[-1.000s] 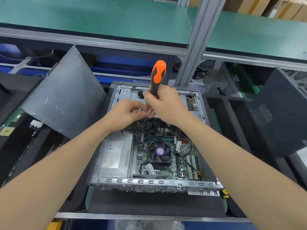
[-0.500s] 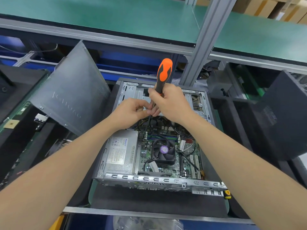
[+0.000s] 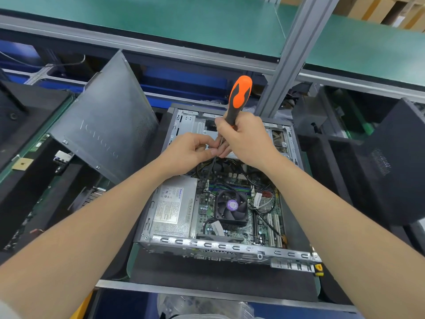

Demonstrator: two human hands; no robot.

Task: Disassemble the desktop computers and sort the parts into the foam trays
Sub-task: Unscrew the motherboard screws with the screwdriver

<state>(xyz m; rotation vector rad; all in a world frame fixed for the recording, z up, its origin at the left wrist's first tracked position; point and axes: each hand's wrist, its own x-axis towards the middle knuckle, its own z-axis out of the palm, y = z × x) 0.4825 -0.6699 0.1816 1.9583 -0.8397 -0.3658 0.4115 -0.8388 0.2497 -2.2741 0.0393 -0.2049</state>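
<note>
Right hand (image 3: 248, 139): wrapped round the lower handle of the screwdriver (image 3: 239, 97), whose orange grip sticks up and tilts away.
Left hand (image 3: 186, 153): fingers curled, with the tips pinching the shaft just below the right hand.
Shaft: it slants down into the far half of the computer (image 3: 207, 247), and its tip is hidden among cables.
Computer: it lies open on a dark mat (image 3: 207, 275), between the forearms.
Inside: the power supply (image 3: 172, 203) is at the near left, and the fan (image 3: 231, 207) is just beside it.
Side panel (image 3: 103, 130): it leans tilted, just left of the computer.
</note>
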